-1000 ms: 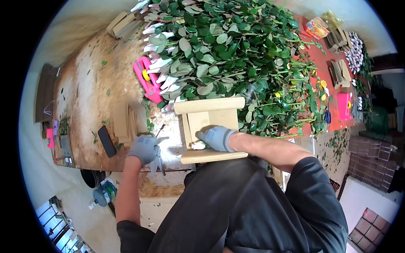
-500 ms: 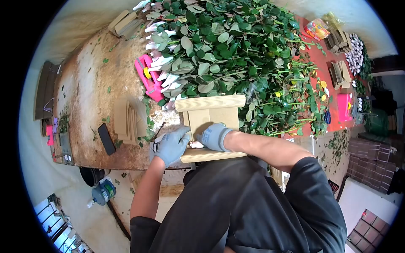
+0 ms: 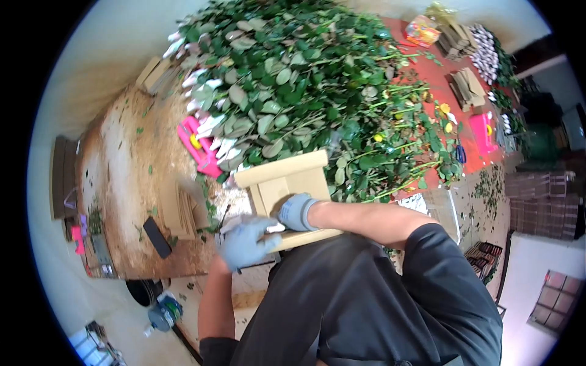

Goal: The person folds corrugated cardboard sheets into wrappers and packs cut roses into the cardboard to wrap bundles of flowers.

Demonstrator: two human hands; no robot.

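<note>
A cardboard holder with rolled front and back edges lies slightly tilted against my body. My right hand, in a grey-blue glove, reaches into it with curled fingers; what they hold, if anything, is hidden. At the holder's front left corner is my gloved left hand, smeared by motion. A small white piece, perhaps a wrapped flower head, shows between the two hands. Behind the holder lies a big heap of leafy flower stems, with white-wrapped heads along its left side.
A pink tool with a yellow part lies left of the heap. Folded cardboard pieces and a black phone rest on the worn table. Blue-handled scissors and another pink tool are on the red surface at right.
The view has shifted and turned a little, and the holder now looks tilted. My left hand has moved away from its inner left side, down and left. My right hand stays inside.
</note>
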